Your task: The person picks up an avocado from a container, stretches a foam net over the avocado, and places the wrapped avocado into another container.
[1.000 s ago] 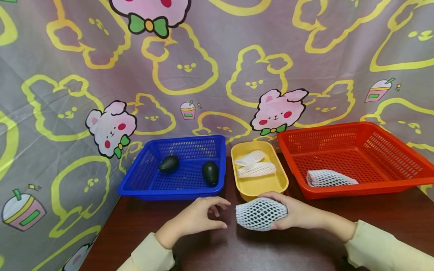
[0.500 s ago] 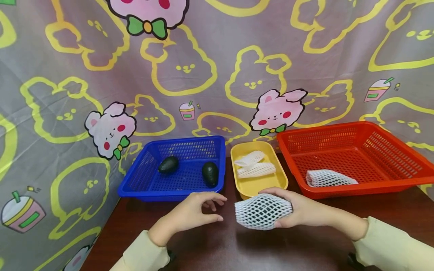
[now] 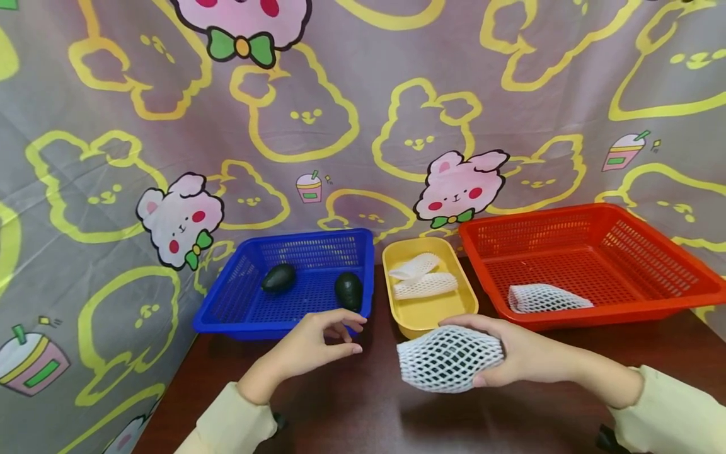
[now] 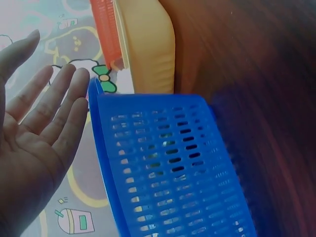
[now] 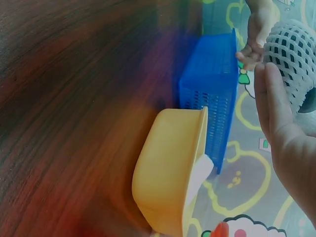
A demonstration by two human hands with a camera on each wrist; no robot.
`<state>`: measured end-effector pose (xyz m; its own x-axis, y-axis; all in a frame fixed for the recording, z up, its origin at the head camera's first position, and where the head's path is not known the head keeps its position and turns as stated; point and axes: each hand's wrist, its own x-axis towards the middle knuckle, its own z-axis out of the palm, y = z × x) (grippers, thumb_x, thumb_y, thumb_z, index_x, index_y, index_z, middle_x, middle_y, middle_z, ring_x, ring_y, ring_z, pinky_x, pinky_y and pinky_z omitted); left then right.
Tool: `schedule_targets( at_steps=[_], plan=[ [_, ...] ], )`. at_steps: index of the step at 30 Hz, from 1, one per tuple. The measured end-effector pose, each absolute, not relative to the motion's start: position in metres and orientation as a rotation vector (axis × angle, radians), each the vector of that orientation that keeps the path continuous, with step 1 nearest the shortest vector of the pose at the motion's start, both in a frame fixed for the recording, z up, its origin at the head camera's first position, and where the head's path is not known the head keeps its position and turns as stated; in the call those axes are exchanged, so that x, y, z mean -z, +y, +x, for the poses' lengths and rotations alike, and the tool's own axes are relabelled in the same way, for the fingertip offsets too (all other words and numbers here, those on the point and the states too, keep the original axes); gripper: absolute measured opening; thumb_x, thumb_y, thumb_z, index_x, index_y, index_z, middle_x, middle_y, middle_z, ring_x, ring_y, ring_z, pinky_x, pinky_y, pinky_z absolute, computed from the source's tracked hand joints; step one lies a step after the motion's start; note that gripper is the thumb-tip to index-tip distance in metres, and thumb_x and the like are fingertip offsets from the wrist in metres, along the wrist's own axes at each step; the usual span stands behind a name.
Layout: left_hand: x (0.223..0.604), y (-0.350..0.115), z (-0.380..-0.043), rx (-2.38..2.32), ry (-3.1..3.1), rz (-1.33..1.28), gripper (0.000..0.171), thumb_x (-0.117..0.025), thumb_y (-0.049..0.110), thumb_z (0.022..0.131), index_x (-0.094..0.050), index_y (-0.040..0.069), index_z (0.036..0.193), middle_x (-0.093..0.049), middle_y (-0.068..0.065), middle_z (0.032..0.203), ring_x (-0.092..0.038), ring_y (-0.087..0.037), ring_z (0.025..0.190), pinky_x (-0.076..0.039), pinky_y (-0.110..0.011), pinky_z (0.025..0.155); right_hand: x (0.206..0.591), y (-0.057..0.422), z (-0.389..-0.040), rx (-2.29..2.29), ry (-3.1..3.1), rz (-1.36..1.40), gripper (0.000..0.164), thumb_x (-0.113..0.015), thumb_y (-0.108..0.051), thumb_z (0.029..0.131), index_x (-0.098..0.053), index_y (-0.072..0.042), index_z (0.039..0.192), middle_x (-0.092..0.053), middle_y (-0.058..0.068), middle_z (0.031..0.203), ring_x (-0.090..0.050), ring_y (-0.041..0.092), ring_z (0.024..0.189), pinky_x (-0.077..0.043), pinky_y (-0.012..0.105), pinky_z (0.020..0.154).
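My right hand (image 3: 518, 353) grips an avocado in a white foam net (image 3: 450, 360) above the table, in front of the yellow tray (image 3: 438, 320). Dark green skin shows through the mesh, and the right wrist view shows the net's open end near my palm. Left of it my left hand (image 3: 309, 343) hovers with fingers loosely bent and holds nothing, close to the front of the blue basket (image 3: 244, 328). Two bare avocados, one at the left (image 3: 278, 277) and one at the right (image 3: 348, 291), lie in that basket. White foam nets (image 3: 425, 285) lie in the yellow tray.
A red basket (image 3: 601, 316) stands at the right, with a white foam net (image 3: 547, 298) near its front wall; something dark shows through the mesh. A patterned cloth (image 3: 340, 126) hangs behind the containers. The dark wooden table (image 3: 363, 410) extends in front of them.
My right hand has shifted a little to the right with the netted avocado. My left hand has drawn away to the left and slightly up, widening the gap between them.
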<state>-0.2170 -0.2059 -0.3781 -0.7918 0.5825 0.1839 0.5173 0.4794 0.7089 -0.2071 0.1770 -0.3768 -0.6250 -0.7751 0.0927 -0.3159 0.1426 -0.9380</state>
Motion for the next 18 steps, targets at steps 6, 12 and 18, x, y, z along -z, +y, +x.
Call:
schedule_targets(
  at_steps=[6,12,18],
  plan=[
    [0.377,-0.211,-0.226,-1.249,2.666,0.941,0.036,-0.077,0.02,0.094,-0.069,0.006,0.127,-0.073,-0.007,0.114,-0.069,-0.014,0.092,-0.056,-0.046,0.089,0.371,0.185,-0.204,1.488,2.042,-1.054,0.072,-0.078,-0.017,0.087,-0.044,-0.009,0.149,-0.055,0.017,0.131,-0.058,0.024,0.112,-0.059,0.04,0.082],
    [0.37,-0.218,-0.232,-1.314,2.671,0.817,0.034,-0.074,0.02,0.096,-0.069,0.007,0.127,-0.072,-0.012,0.116,-0.068,-0.017,0.093,-0.056,-0.034,0.083,0.365,0.194,-0.204,1.469,2.149,-1.037,0.072,-0.08,-0.019,0.085,-0.046,-0.013,0.148,-0.057,0.014,0.132,-0.059,0.023,0.112,-0.059,0.038,0.081],
    [0.365,-0.226,-0.239,-1.307,2.727,0.734,0.033,-0.073,0.022,0.097,-0.069,0.01,0.127,-0.072,-0.008,0.115,-0.069,-0.016,0.092,-0.056,-0.033,0.081,0.36,0.203,-0.206,1.485,2.213,-1.041,0.07,-0.079,-0.016,0.084,-0.049,-0.019,0.148,-0.06,0.009,0.131,-0.059,0.023,0.11,-0.058,0.036,0.08]
  ],
)
